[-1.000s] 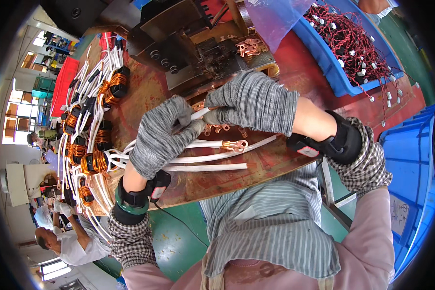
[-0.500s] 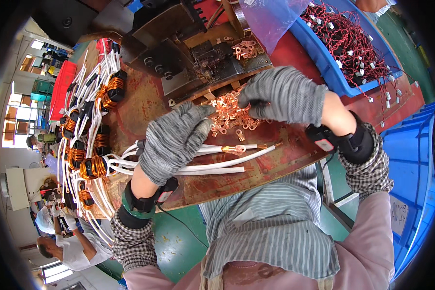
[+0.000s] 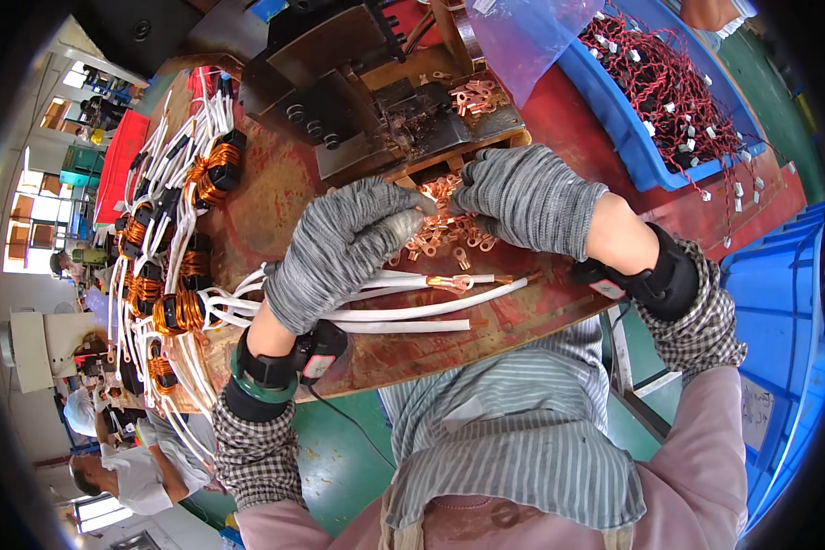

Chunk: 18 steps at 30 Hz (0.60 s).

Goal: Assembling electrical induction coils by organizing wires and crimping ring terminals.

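Note:
Both my hands wear grey knitted gloves and meet over a pile of copper cable lugs on the worn table. My left hand has its thumb and fingers pinched together at the pile's left side; what sits between the tips is hidden. Opposite it, my right hand curls its fingertips into the lugs, closed, its grip also hidden. White cables with bare copper ends run out from under my left hand. One of them has a copper lug lying at its stripped end.
Beyond the pile stands a dark metal press, with more lugs on its bed. Copper-wound coils with white leads crowd the table's left. A blue bin of red-black wires is at the far right. Another person sits at left.
My left hand has shifted slightly right, and my right hand has drawn a little nearer to me; their fingertips are now closer together over the pile.

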Motion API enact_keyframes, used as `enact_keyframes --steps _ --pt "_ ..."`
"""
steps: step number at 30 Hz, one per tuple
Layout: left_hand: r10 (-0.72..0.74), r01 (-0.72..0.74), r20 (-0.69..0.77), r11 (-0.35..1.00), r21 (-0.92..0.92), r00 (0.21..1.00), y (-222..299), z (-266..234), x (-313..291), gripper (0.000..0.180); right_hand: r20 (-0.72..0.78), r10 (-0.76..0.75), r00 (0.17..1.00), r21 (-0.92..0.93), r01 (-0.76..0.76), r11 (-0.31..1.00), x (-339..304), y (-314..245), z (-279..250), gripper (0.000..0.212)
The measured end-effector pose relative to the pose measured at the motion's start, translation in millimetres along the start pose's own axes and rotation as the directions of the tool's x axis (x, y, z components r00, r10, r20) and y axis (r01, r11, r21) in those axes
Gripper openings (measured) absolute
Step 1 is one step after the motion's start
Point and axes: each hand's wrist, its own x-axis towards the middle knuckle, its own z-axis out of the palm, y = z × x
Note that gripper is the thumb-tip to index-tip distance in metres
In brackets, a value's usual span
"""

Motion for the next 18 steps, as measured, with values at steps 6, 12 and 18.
enact_keyframes --steps 6,12,18 --pt "-0.074 0.085 0.08 0.986 -0.146 0.994 7 -5 1 0.023 0.093 0.006 0.996 -0.211 0.014 0.977 5 -4 9 0.019" --pt "-0.111 0.119 0.055 0.977 -0.176 0.992 6 -8 0 0.029 -0.176 0.051 0.983 0.413 0.027 0.91 2 5 -6 0.015" --pt "-0.247 0.245 0.028 0.933 -0.264 0.969 8 -12 -2 0.022 0.245 0.42 0.874 0.902 -0.364 0.231 6 -1 -28 0.023"
